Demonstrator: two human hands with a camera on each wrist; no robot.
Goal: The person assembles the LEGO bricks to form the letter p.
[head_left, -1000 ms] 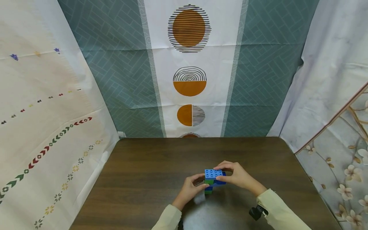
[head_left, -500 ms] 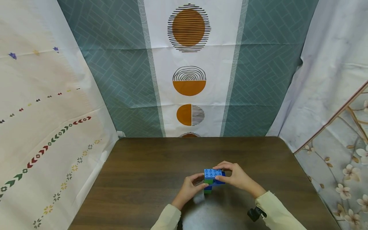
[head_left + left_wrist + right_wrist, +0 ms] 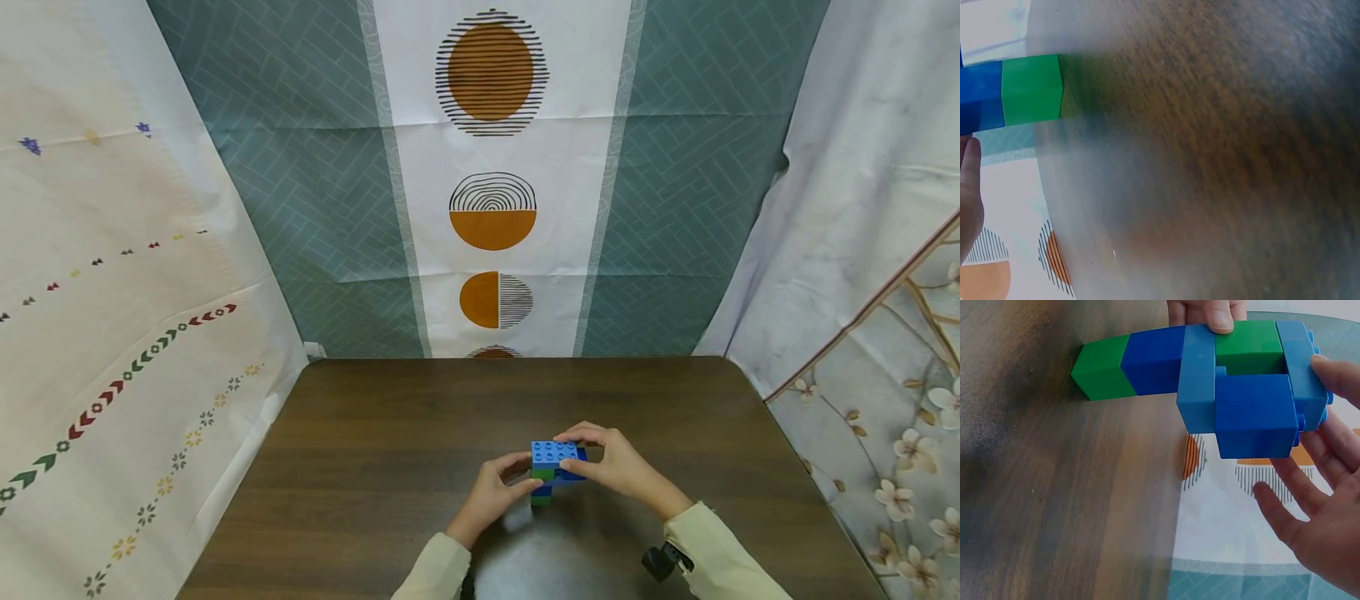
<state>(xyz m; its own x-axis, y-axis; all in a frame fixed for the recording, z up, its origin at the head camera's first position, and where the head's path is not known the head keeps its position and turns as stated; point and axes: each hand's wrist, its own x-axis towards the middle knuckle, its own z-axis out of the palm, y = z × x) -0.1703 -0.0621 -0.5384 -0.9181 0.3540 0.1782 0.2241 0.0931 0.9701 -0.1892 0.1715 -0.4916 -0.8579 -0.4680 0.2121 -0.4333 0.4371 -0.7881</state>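
A toy brick tower stands on the table between both hands. From the bottom up it has a green brick, a dark blue brick and a light blue brick. Above that, a second green brick and a protruding dark blue brick sit side by side. Across the top lies another light blue brick, studs up. My left hand holds the tower from the left, thumb against its upper part. My right hand pinches the top light blue brick between thumb and a finger; its other fingers spread behind.
The brown wooden table extends around the tower. A patterned curtain hangs behind it, with printed cloths at the left and right. A small black device sits on the right wrist.
The right wrist has dropped slightly toward the person. Both hands keep their hold, and the tower stays in place.
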